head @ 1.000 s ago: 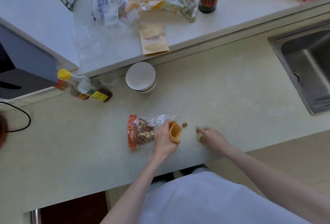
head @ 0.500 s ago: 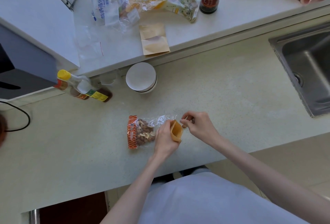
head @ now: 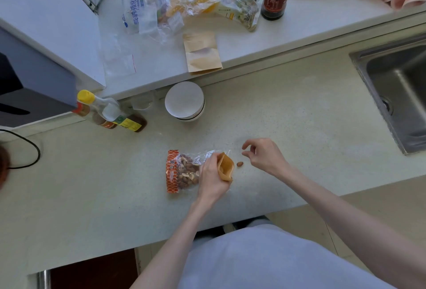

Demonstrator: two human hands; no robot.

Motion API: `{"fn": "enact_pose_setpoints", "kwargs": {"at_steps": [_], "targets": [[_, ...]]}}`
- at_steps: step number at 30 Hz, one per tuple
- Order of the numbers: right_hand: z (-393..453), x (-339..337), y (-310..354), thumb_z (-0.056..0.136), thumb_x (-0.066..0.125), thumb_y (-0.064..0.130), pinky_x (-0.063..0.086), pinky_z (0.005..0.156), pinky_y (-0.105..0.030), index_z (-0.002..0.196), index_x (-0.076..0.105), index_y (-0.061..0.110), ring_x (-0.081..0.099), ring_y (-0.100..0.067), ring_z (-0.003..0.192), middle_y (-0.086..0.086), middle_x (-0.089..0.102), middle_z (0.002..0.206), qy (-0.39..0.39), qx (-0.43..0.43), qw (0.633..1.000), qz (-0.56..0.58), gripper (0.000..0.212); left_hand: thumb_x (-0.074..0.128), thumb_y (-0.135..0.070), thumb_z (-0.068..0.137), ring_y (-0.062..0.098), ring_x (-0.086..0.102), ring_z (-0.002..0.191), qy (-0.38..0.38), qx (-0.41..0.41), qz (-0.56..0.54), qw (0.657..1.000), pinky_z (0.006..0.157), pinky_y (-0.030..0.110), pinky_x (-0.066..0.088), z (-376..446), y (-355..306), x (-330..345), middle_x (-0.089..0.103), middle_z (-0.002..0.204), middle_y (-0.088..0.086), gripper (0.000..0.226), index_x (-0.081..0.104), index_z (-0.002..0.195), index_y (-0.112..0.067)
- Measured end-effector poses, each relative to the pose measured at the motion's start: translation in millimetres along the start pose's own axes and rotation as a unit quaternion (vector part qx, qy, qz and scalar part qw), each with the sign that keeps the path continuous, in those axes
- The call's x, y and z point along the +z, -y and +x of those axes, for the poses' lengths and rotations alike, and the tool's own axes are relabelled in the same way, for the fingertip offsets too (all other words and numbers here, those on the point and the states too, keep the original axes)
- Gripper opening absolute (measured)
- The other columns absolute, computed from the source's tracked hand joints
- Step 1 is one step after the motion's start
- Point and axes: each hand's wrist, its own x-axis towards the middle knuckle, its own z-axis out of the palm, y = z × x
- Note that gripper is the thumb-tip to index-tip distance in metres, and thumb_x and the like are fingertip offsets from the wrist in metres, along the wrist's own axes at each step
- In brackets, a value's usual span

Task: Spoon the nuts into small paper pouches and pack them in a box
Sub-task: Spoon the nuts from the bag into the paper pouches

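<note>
On a pale speckled countertop (head: 288, 127), the left hand (head: 213, 178) grips a small brown paper pouch (head: 226, 167), mouth open toward one o'clock. A clear plastic bag of mixed nuts (head: 183, 171) lies at its nine o'clock. The right hand (head: 265, 156) hovers, fingers loosely curled, seemingly empty, just beyond a single brown almond (head: 240, 163).

the left hand (head: 211, 177) covers the right end of the nut bag (head: 182, 171) and part of the paper pouch (head: 226, 166); the pouch's contents cannot be told. the sink (head: 391, 90) runs off the right edge.
</note>
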Motion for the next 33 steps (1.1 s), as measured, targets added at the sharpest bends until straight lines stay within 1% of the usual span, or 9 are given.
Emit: {"fn": "enact_pose_setpoints", "kwargs": {"at_steps": [3, 8, 12, 16, 20, 23, 26, 31, 33], "targets": [[13, 20, -17, 0.085, 0.068, 0.025, 0.048, 0.073, -0.031, 0.108, 0.067, 0.017, 0.064, -0.025, 0.088, -0.006, 0.069, 0.092, 0.069, 0.023, 0.994, -0.079, 0.024, 0.076, -0.027, 0.066, 0.020, 0.058, 0.093, -0.006, 0.001, -0.004, 1.000, 0.082, 0.046, 0.052, -3, 1, -6, 0.055, 0.099, -0.007, 0.059, 0.048, 0.117, -0.024], [23, 50, -20, 0.087, 0.065, 0.026, 0.044, 0.074, -0.033, 0.114, 0.060, 0.015, 0.060, -0.031, 0.104, -0.011, 0.066, 0.110, 0.151, -0.013, 0.976, -0.158, 0.030, 0.075, -0.021, 0.063, 0.019, 0.058, 0.089, -0.013, -0.005, -0.003, 1.000, 0.081, 0.045, 0.053, -8, 7, -12, 0.056, 0.095, -0.006, 0.057, 0.049, 0.114, -0.022], [20, 63, -21, 0.087, 0.056, 0.016, 0.047, 0.073, -0.036, 0.103, 0.061, 0.009, 0.062, -0.035, 0.098, -0.015, 0.066, 0.105, 0.172, -0.021, 0.965, -0.197, 0.018, 0.075, -0.018, 0.061, 0.017, 0.057, 0.090, -0.013, -0.010, 0.003, 1.000, 0.083, 0.044, 0.053, -11, 10, -18, 0.054, 0.096, -0.009, 0.060, 0.047, 0.114, -0.026], [15, 64, -17, 0.091, 0.049, 0.015, 0.047, 0.077, -0.039, 0.103, 0.060, 0.003, 0.060, -0.036, 0.101, -0.020, 0.064, 0.108, 0.176, -0.005, 0.963, -0.203, 0.020, 0.077, -0.016, 0.062, 0.016, 0.058, 0.094, -0.015, -0.016, 0.007, 1.000, 0.085, 0.043, 0.053, -11, 13, -23, 0.054, 0.099, -0.011, 0.064, 0.047, 0.117, -0.028], [11, 40, 11, 0.092, 0.058, 0.019, 0.050, 0.073, -0.036, 0.096, 0.065, 0.007, 0.064, -0.030, 0.089, -0.011, 0.070, 0.095, 0.093, 0.040, 0.994, -0.048, 0.015, 0.081, -0.011, 0.062, 0.015, 0.056, 0.096, -0.014, -0.027, 0.011, 0.999, 0.088, 0.042, 0.052, -10, 13, -25, 0.054, 0.100, -0.010, 0.064, 0.050, 0.117, -0.022], [2, 12, 46, 0.086, 0.067, 0.020, 0.052, 0.065, -0.030, 0.089, 0.070, 0.013, 0.064, -0.017, 0.071, -0.001, 0.070, 0.076, 0.020, -0.007, 0.998, 0.052, 0.008, 0.079, -0.012, 0.065, 0.016, 0.056, 0.094, -0.024, -0.018, 0.013, 0.999, 0.088, 0.041, 0.050, -7, 9, -26, 0.053, 0.098, -0.010, 0.058, 0.052, 0.116, -0.019], [-14, -7, 74, 0.081, 0.069, 0.019, 0.051, 0.063, -0.023, 0.089, 0.073, 0.014, 0.062, -0.011, 0.064, 0.000, 0.071, 0.075, 0.047, -0.058, 0.996, 0.056, 0.010, 0.074, -0.018, 0.070, 0.020, 0.059, 0.090, -0.032, -0.006, 0.004, 0.999, 0.082, 0.038, 0.049, -5, 1, -27, 0.054, 0.094, -0.009, 0.047, 0.055, 0.112, -0.016], [-19, -14, 88, 0.079, 0.066, 0.019, 0.054, 0.068, -0.037, 0.086, 0.073, 0.011, 0.064, -0.023, 0.067, -0.008, 0.071, 0.073, 0.101, -0.060, 0.993, -0.017, 0.013, 0.065, -0.021, 0.077, 0.022, 0.057, 0.087, -0.029, 0.007, -0.009, 1.000, 0.078, 0.042, 0.049, 2, -12, -25, 0.058, 0.090, -0.003, 0.029, 0.056, 0.104, -0.014], [-18, -18, 89, 0.081, 0.066, 0.021, 0.054, 0.067, -0.033, 0.088, 0.074, 0.014, 0.065, -0.019, 0.066, -0.006, 0.072, 0.071, 0.080, -0.054, 0.995, 0.002, 0.013, 0.066, -0.025, 0.075, 0.023, 0.058, 0.087, -0.021, 0.007, -0.019, 1.000, 0.078, 0.042, 0.050, 4, -16, -26, 0.059, 0.092, -0.002, 0.035, 0.056, 0.107, -0.014]]}}
